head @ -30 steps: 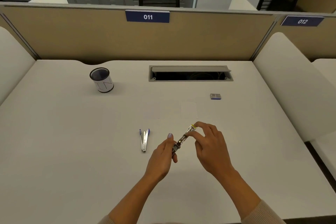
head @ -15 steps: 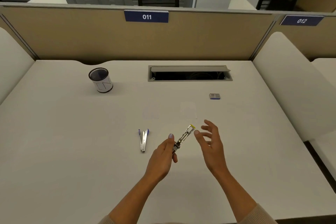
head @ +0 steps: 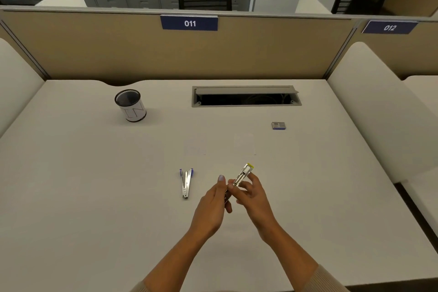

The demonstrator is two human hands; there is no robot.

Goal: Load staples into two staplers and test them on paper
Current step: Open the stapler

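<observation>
- Head view: blue stapler [head: 186,182] lies splayed open on the desk [head: 94,197], seemingly untested.
- Left hand [head: 211,206] pinches the near end of the yellow stapler [head: 243,174], which is raised above the desk; loading looks unfinished.
- Right hand [head: 253,199], spread clear half a second ago, now curls its fingers round the stapler's middle.
- Staple box [head: 278,125] sits well apart.

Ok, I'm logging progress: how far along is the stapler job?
Done: nothing plainly. In hand: left hand and right hand both hold the yellow-tipped stapler. Left: the blue stapler lies splayed open on the desk, loading unclear; the staple box sits apart; no stapled paper shows.
</observation>
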